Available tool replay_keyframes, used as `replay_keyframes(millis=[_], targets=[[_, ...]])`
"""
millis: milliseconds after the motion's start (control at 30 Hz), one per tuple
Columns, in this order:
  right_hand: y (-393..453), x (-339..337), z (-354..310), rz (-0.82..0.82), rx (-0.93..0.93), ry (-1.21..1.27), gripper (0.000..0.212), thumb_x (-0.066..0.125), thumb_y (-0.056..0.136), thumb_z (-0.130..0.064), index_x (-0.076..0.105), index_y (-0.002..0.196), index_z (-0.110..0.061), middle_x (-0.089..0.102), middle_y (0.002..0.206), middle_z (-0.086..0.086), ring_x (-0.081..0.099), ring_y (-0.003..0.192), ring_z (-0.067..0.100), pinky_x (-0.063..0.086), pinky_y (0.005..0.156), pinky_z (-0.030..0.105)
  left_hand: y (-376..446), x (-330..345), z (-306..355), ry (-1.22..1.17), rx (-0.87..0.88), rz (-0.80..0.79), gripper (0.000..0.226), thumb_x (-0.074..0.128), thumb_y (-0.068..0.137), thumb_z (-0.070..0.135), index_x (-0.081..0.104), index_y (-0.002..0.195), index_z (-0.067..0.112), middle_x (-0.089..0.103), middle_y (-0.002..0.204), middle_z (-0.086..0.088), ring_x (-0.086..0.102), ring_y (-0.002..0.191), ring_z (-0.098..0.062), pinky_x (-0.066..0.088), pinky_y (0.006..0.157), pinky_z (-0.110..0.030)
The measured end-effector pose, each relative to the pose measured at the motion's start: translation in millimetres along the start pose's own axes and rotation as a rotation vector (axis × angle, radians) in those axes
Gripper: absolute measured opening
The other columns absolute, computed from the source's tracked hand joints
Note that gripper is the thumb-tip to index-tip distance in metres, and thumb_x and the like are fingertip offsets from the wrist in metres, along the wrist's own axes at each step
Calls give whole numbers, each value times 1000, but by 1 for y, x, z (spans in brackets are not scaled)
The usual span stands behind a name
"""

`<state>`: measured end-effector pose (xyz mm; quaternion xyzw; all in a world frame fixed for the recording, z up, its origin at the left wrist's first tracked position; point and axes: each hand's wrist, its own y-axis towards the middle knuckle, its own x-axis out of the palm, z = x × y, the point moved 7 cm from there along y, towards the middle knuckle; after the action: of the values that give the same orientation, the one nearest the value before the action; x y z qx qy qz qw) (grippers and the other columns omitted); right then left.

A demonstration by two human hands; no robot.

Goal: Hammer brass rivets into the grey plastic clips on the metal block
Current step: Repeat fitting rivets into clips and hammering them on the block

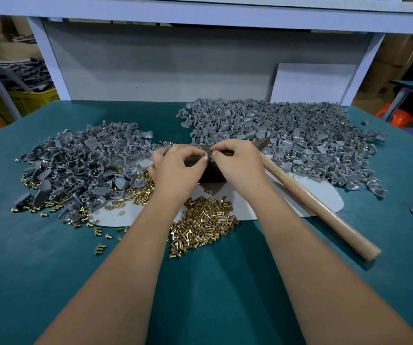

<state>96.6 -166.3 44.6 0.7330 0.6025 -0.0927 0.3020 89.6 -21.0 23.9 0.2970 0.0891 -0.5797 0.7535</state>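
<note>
Both hands are meeting over the dark metal block point(211, 174) at the table's point(51, 270) centre. The left hand point(179, 165) and right hand point(236, 161) are curling their fingertips together, pinching a small grey clip point(209, 155) atop the block. Brass rivets point(205, 227) are lying heaped just in front. Clip piles are sitting to the left point(83, 163) and right point(287, 135). The hammer point(312, 200) is lying beside the right wrist.
</note>
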Motion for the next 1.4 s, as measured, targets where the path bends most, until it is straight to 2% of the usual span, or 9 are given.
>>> replay_keyframes(millis=[133,267,467,567,733,867,1133,1267,1400], targets=[[-1,0,-2,34,-34,-54,14,64,86,-15,67,75,-24,61,73,-14,57,75,6,39,61,19,0,1,0,9,3,1,8,65,89,40,65,82,45,62,112,23,30,123,-19,26,105,-47],[1,0,-2,34,-29,-87,16,65,87,-13,64,74,-22,58,72,-14,52,70,4,35,59,18,0,2,0,21,0,-1,7,66,88,42,66,82,44,62,113,22,30,122,-19,27,103,-46],[2,2,-12,26,-118,-268,9,65,87,-13,70,80,-15,66,88,0,55,83,16,43,75,28,0,2,0,53,-26,-4,7,65,89,44,65,82,45,61,113,24,29,123,-18,24,98,-41],[4,2,-13,-16,-119,-293,9,65,87,-13,70,81,-16,66,87,1,57,83,17,43,74,28,0,2,1,70,-37,-8,7,64,90,45,64,83,45,60,115,25,28,123,-16,18,90,-36],[7,1,-12,-42,-48,-263,17,65,87,-13,66,72,-22,65,75,-2,58,77,16,42,68,24,0,1,3,56,-19,-11,9,64,91,42,64,82,45,60,111,24,30,123,-19,26,105,-46],[10,-1,-10,-44,2,-236,19,67,86,-14,65,69,-24,59,66,-7,56,73,13,38,63,22,-1,1,4,61,-17,-4,8,64,91,41,63,84,44,63,116,22,29,125,-19,25,106,-48],[6,-1,-5,-48,-23,-105,14,67,84,-13,68,73,-22,64,70,-8,59,74,11,45,68,24,-2,2,4,69,-1,1,10,63,91,40,62,83,46,62,116,24,29,126,-19,24,103,-44],[4,-7,0,-17,-30,3,14,60,89,-18,73,86,-19,65,79,-12,58,79,5,43,69,18,-1,1,2,75,-2,-1,11,64,91,42,63,82,48,62,115,26,29,127,-17,19,101,-40],[4,-9,5,-11,6,111,13,59,90,-17,71,85,-18,66,82,-9,57,79,5,44,70,23,-1,1,2,54,-1,1,10,65,90,42,64,81,48,62,115,26,29,126,-15,19,98,-39]])
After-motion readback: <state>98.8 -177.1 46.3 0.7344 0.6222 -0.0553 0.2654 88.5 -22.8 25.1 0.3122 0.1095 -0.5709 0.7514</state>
